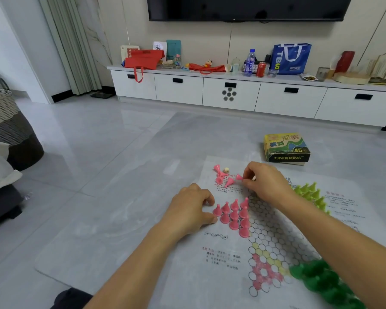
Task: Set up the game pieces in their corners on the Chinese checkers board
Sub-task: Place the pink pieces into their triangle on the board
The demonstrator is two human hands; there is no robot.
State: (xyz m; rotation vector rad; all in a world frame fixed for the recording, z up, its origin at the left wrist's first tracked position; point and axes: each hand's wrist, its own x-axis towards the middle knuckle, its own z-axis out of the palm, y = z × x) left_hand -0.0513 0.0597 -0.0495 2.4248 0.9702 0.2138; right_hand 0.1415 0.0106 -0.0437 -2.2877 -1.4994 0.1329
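1. Grey floor tiles run back to a white TV cabinet point(178, 90). Nearer, a grey mat point(120, 230) carries the paper Chinese checkers board point(274, 233), a star of printed hexagon cells with coloured corners.
2. Ten pink cone pieces point(234, 216) stand upright in the board's left corner, forming a full triangle.
3. The left hand point(187, 210) is curled at that triangle's tip, thumb and forefinger either side of the tip piece. Whether they grip it cannot be told.
4. The right hand point(265, 181) pinches one pink piece point(239, 177), tipped on its side.
5. Just beside it lie four loose pink pieces point(221, 177) and one small beige ball point(226, 170).
6. Light green pieces point(308, 190) stand beyond the right wrist and dark green pieces point(321, 277) near the forearm; both are too hidden or blurred to count.
7. One game box point(286, 148) sits on the mat past the board.
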